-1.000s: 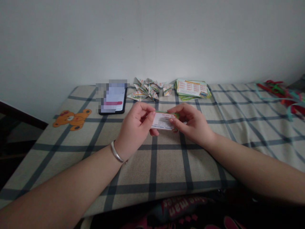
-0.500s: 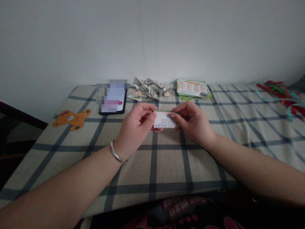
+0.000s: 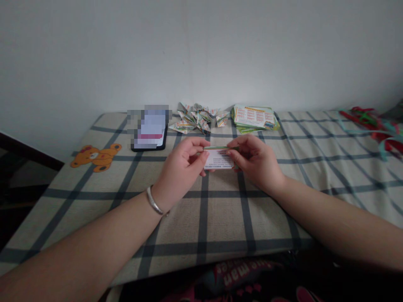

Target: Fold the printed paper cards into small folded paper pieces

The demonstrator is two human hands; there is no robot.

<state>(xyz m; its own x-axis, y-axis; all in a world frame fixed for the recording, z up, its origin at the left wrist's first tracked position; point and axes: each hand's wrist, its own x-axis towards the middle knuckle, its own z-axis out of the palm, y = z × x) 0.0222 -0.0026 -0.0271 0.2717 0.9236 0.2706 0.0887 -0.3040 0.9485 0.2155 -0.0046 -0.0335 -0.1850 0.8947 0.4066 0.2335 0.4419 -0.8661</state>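
- The left hand (image 3: 185, 161) is closed in a pinch on one end of a piece of printed paper (image 3: 216, 160), thumb on the near face; the right hand (image 3: 260, 162) pinches the other end the same way.
- That paper sits between the two hands, in front of the body, its white lettered face toward the person; a green strip shows along the top edge, so I'd guess it's doubled or layered. Whether its lower edge touches the cloth, I can't tell from here.
- To handle it well, I'd say line up the edges before pressing, press evenly with both thumbs, and avoid tugging the ends apart, which could skew the layers.
- Both hands face each other at about the same height, the remaining fingers curled loosely behind the paper; a silver bracelet (image 3: 153, 202) rings the left wrist, and the forearms angle inward from either side.
- Beyond them, on the checked tablecloth (image 3: 220, 218), folded paper pieces (image 3: 184, 126) lie in a cluster, with a stack of printed sheets (image 3: 253, 118) just right of it.
- Left of the cluster lies a phone (image 3: 153, 123), then an orange bear figure (image 3: 97, 157); far right, tangled ribbons (image 3: 363, 119).
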